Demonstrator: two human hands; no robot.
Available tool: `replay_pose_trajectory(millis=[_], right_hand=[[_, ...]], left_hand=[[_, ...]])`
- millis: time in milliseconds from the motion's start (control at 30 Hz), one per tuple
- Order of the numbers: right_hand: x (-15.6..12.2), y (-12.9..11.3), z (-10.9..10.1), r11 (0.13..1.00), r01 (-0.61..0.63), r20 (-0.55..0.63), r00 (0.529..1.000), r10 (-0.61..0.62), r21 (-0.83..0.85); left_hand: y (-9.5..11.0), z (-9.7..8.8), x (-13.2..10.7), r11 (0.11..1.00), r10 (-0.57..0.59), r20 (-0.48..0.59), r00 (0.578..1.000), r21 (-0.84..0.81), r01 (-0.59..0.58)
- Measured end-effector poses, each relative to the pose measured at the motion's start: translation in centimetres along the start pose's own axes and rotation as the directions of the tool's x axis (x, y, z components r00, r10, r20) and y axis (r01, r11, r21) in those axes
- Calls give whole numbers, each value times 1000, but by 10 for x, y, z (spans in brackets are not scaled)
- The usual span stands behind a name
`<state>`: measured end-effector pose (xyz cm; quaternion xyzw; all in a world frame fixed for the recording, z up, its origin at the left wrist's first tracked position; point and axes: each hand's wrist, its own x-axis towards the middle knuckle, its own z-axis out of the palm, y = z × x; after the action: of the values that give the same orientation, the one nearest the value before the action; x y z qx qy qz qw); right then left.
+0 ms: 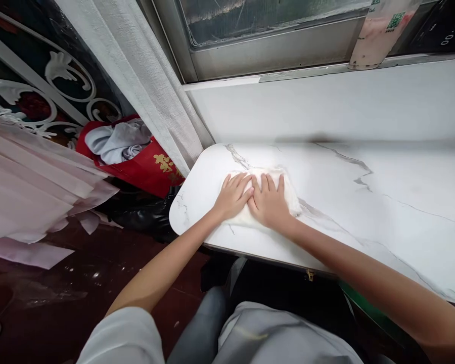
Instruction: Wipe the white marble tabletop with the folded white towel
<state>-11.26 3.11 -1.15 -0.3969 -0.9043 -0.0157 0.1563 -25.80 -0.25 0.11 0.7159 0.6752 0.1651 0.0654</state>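
Observation:
A white cloth (292,199), folded into a rough rectangle, lies flat on the white marble-patterned tabletop (364,202) near its rounded left end. My left hand (233,196) rests palm down on the left part of the cloth, fingers stretched out. Beside it my right hand (267,202) presses flat on the middle of the cloth with its fingers spread. The two hands touch or nearly touch at the thumbs. Both palms hide much of the cloth's surface.
Behind the table is a white wall under a window frame (273,55). A cup with pinkish contents (381,35) and a dark clock display (449,33) stand on the sill. At left are a pale curtain (147,65), a red bag (136,169) of clothes and pink fabric (34,177).

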Motion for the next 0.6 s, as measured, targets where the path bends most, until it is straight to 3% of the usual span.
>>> replay_pose_trajectory(millis=[167, 300, 467, 533, 600], right_hand=[[-44, -25, -20, 994, 33, 105, 994, -44, 102], [-59, -39, -35, 981, 38, 218, 973, -81, 192], [-47, -26, -57, 937, 82, 467, 850, -244, 339], [-41, -14, -59, 924, 131, 452, 842, -296, 360], [-36, -5, -54, 912, 200, 358, 873, -332, 358]], left_hand=[[12, -6, -55, 1000, -8, 32, 999, 26, 7], [17, -10, -85, 999, -22, 34, 999, 39, 21], [13, -17, -101, 997, -73, 58, 996, -24, 75], [8, -20, -99, 996, -80, 79, 994, -44, 84], [1, -22, -95, 995, -82, 86, 993, -48, 86]])
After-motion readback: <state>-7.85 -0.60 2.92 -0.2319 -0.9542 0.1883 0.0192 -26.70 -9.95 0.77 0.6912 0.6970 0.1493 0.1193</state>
